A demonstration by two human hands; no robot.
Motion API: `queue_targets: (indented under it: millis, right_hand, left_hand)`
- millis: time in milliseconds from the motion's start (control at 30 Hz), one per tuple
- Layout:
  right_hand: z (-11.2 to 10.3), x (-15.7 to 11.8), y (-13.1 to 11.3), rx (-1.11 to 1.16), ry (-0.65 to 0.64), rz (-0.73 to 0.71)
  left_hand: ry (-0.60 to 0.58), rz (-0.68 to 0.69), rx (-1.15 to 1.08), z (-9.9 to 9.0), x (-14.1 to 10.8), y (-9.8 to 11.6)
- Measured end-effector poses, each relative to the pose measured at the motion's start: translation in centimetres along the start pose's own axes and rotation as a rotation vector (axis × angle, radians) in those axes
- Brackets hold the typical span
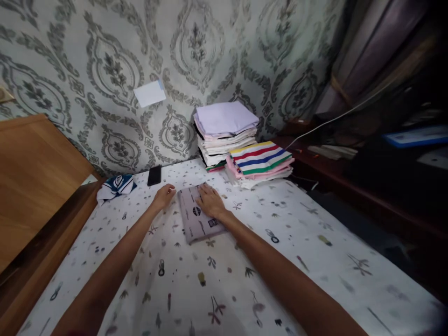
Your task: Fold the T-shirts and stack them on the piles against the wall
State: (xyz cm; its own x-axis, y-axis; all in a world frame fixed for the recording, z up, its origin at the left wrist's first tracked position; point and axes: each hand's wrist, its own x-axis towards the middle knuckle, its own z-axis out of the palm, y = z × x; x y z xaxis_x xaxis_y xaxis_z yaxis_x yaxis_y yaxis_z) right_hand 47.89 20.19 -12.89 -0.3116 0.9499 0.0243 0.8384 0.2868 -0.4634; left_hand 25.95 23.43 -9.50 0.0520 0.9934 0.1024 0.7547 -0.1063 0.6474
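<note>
A folded grey-mauve cloth with dark printed marks point(196, 221) lies flat on the white patterned bedsheet point(182, 289). My right hand point(211, 201) rests on its upper right part, palm down with the fingers spread. Just left of the cloth's upper left corner is my left hand point(164, 196), its fingers curled and partly hidden; whether they hold anything I cannot make out.
Behind stand a tall stack of folded cloths point(226, 126) and a lower stack topped by a striped cloth point(261, 157). A black phone point(154, 176) and a crumpled teal and white cloth point(117, 186) lie at the back left. A wooden board point(38, 172) borders the left.
</note>
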Motion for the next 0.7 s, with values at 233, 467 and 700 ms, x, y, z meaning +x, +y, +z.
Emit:
queue_targets:
  millis: [233, 467, 700]
  right_hand:
    - [-0.6, -0.5, -0.2, 0.017, 0.014, 0.005]
    - [-0.8, -0.7, 0.0, 0.043, 0.053, -0.013]
    - [-0.6, -0.2, -0.2, 0.017, -0.002, 0.011]
  left_hand:
    - [-0.186, 0.137, -0.111, 1.9, 3.3, -0.6]
    - [-0.223, 0.272, -0.088, 2.3, 3.7, -0.6]
    - [-0.048, 0.116, -0.097, 0.9, 1.2, 0.0]
